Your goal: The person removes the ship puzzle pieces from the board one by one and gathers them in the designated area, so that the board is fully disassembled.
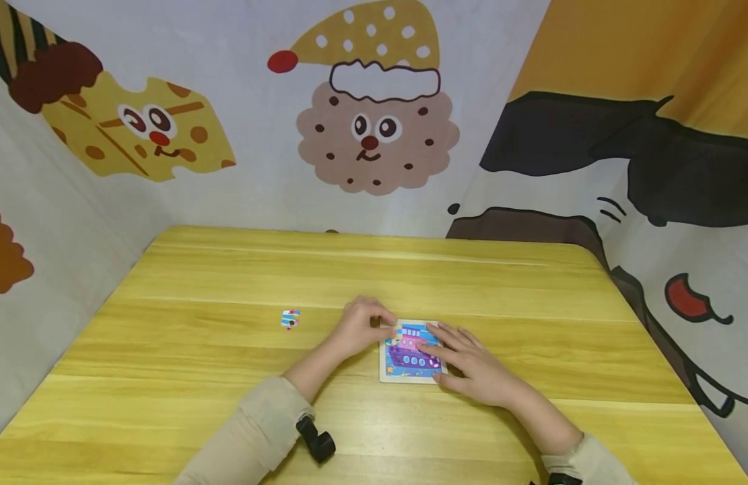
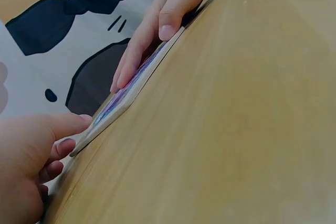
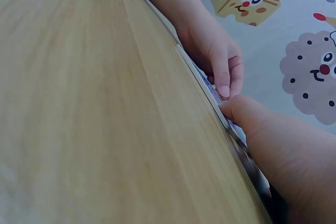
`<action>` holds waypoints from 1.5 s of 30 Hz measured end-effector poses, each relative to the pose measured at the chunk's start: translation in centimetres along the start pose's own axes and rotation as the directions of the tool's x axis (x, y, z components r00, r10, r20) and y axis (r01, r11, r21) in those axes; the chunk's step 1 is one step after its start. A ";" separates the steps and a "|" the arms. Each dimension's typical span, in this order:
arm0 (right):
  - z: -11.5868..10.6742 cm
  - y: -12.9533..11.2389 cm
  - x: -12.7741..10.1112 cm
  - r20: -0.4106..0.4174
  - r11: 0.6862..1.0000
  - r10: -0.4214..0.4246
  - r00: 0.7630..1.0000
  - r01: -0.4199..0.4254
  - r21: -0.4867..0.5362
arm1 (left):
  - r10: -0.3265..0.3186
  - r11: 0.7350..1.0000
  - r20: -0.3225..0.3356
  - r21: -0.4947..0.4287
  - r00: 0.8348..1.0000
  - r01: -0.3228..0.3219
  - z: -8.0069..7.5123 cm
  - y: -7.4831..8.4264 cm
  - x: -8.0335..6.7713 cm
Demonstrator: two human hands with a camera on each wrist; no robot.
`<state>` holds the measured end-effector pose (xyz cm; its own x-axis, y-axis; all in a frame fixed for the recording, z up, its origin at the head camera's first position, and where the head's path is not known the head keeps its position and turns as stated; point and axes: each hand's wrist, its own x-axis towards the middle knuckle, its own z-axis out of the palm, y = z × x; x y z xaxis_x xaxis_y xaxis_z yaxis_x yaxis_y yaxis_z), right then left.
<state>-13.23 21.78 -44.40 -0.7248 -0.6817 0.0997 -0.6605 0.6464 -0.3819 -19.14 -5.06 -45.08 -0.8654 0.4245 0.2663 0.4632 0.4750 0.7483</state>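
A small square puzzle board (image 1: 412, 352) is seen lying flat on the yellow wooden table (image 1: 228, 283), near the middle of its front half, and its shallow pale frame is filled with pieces forming a picture of a pink and purple ship on blue. The left hand (image 1: 360, 328) is held at the board's upper left corner, its fingers curled inward there; a small piece seems to be pinched or pressed at that corner, but the fingers cover the spot and the grip cannot be told for certain. The right hand (image 1: 470, 364) is laid on the right part of the board with its fingers stretched nearly straight, their tips pressed on the ship picture, while the thumb is set against the board's lower right edge. In the left wrist view the board (image 2: 128, 90) is seen edge-on, the straight fingers (image 2: 137, 56) of the right hand resting flat on its surface and the left hand (image 2: 26, 166) just touching the near corner. In the right wrist view the left hand (image 3: 218, 59) is bent over the far edge of the board. One loose puzzle piece (image 1: 290, 318), striped blue, pink and white, lies alone on the table, well to the left of the board and apart from both hands. The two hands are kept close together, separated only by the board's width.
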 end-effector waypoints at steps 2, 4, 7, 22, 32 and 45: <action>0.0 0.0 0.0 0.000 1.000 0.001 1.000 -0.001 -0.001 | -0.003 1.000 0.008 0.026 1.000 0.003 0.1 0.1 0.1; 0.0 0.0 0.0 0.001 1.000 0.001 1.000 -0.001 -0.003 | -0.011 0.999 0.014 0.045 1.000 0.010 0.2 0.2 0.1; 0.1 0.1 0.0 0.000 1.000 -0.002 1.000 0.002 -0.005 | -0.028 0.998 0.019 0.062 0.999 0.026 0.3 0.3 0.2; 0.1 0.2 -0.1 -0.016 1.000 -0.001 1.000 0.001 0.008 | -0.055 0.993 0.014 0.105 0.998 0.054 0.5 1.1 0.2; 0.0 0.1 0.0 0.013 1.000 0.024 1.000 -0.024 0.015 | -0.037 0.994 0.000 0.103 0.999 0.037 0.8 1.3 0.2; 0.3 0.3 0.0 -0.002 1.000 0.004 1.000 -0.004 0.007 | -0.027 0.994 0.004 0.106 1.000 0.027 1.1 1.6 0.2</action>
<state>-13.33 21.90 -44.77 -0.7279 -0.6783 0.1000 -0.6561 0.6468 -0.3888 -18.32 -3.39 -44.48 -0.8769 0.4142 0.2437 0.4577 0.5652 0.6863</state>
